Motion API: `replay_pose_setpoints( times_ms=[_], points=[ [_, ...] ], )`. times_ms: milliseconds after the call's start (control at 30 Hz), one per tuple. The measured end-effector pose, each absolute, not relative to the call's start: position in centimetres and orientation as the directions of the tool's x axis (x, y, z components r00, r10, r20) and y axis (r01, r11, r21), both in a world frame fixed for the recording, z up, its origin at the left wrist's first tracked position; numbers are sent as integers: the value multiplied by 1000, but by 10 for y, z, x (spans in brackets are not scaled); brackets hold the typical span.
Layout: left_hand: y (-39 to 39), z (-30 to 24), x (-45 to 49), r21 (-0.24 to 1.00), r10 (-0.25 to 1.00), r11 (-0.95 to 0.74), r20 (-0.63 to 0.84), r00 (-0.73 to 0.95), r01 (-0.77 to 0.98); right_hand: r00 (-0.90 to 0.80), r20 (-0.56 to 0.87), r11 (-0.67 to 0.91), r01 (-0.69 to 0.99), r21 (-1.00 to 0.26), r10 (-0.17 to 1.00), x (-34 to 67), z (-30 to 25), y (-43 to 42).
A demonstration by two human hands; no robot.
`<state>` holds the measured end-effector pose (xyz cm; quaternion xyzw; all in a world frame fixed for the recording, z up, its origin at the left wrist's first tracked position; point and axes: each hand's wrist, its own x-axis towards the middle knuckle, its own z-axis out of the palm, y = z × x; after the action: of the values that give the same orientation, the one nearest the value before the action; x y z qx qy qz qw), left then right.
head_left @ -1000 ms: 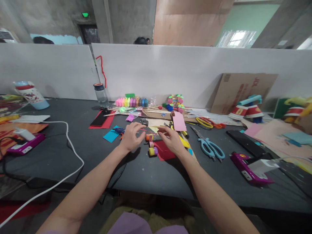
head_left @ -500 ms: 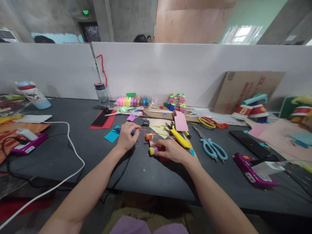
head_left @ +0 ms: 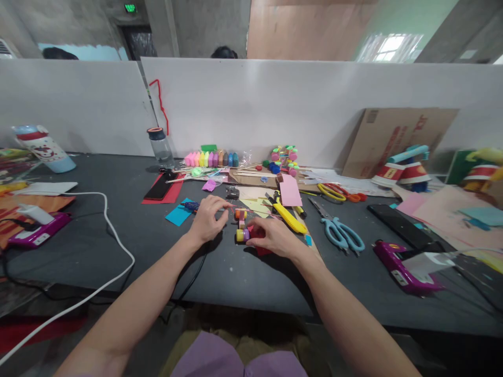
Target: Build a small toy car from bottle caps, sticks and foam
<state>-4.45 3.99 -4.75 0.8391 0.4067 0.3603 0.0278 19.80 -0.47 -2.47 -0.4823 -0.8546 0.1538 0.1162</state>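
Note:
Both my hands rest on the dark table near its middle. My right hand [head_left: 273,236] is closed around a small craft piece with a yellow and purple wheel [head_left: 241,235], lying over a red paper scrap [head_left: 262,250]. My left hand [head_left: 208,219] is curled, its fingertips pinched at a thin stick beside an orange wheel [head_left: 239,213]. A blue glue gun tip [head_left: 191,207] lies on a cyan paper square [head_left: 177,214] just left of my left hand.
A yellow box cutter [head_left: 290,220] and blue scissors [head_left: 341,235] lie right of my hands. Purple glue guns sit at the far left [head_left: 35,232] and right [head_left: 401,265]. A white cable [head_left: 113,241] loops left. Clay packs [head_left: 212,158], cardboard [head_left: 396,137] and bottles line the white partition.
My right hand came down from the stick onto the wheeled piece and closed on it. My left hand drew in and stays pinched near the orange wheel. The view shifted slightly.

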Motion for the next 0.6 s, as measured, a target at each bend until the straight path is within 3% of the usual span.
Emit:
replay_pose_setpoints(
  times_ms=[200, 500, 600],
  points=[
    [28, -43, -33, 313, 610, -791, 470, 638, 526, -485, 79, 480, 804, -352, 871, 194, -40, 0],
    [30, -50, -27, 330, 634, -772, 466, 617, 543, -482, 179, 510, 753, -416, 857, 199, -49, 6],
    [28, -47, -27, 338, 644, -761, 504, 576, 554, -374, 273, 462, 740, -489, 887, 207, -49, 10]
  ],
)
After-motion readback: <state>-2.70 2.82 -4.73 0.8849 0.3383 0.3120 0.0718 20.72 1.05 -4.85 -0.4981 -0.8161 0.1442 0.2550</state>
